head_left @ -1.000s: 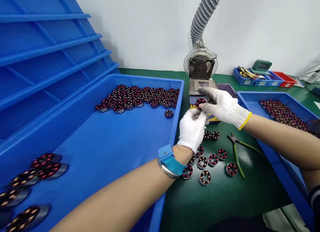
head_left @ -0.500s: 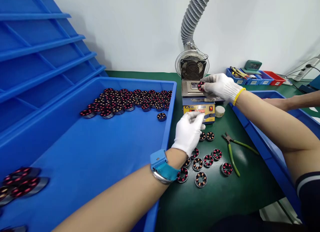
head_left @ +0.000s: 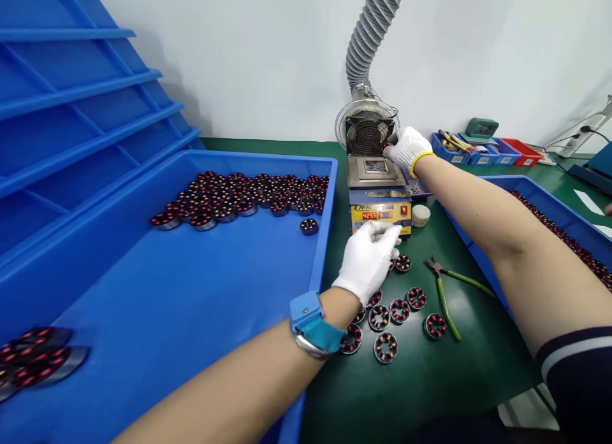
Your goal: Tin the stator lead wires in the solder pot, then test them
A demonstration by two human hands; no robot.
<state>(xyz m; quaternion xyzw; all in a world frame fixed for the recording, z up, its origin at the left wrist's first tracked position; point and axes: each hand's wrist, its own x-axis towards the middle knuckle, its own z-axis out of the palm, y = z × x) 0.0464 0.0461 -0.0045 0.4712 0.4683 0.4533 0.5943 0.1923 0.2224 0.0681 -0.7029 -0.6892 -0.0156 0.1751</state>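
My right hand (head_left: 405,148), in a white knit glove, reaches to the back of the solder pot (head_left: 377,189) and pinches a small round wound stator (head_left: 385,148) in front of the extractor fan (head_left: 366,133). My left hand (head_left: 367,258), gloved in white with a blue wrist strap (head_left: 313,320), hovers curled over the green mat (head_left: 421,380), just above several loose stators (head_left: 385,315). I cannot make out anything inside its fingers.
A large blue tray (head_left: 191,291) on the left holds a pile of stators (head_left: 243,194) at its far end. Green-handled cutters (head_left: 444,291) lie right of the loose stators. Another blue tray (head_left: 549,221) with stators stands at right. Stacked blue trays (head_left: 71,100) lean at far left; small bins (head_left: 482,150) stand behind.
My right hand carried the stator away from my left hand, up and back over the solder pot toward the fan. My left hand dropped slightly over the loose stators.
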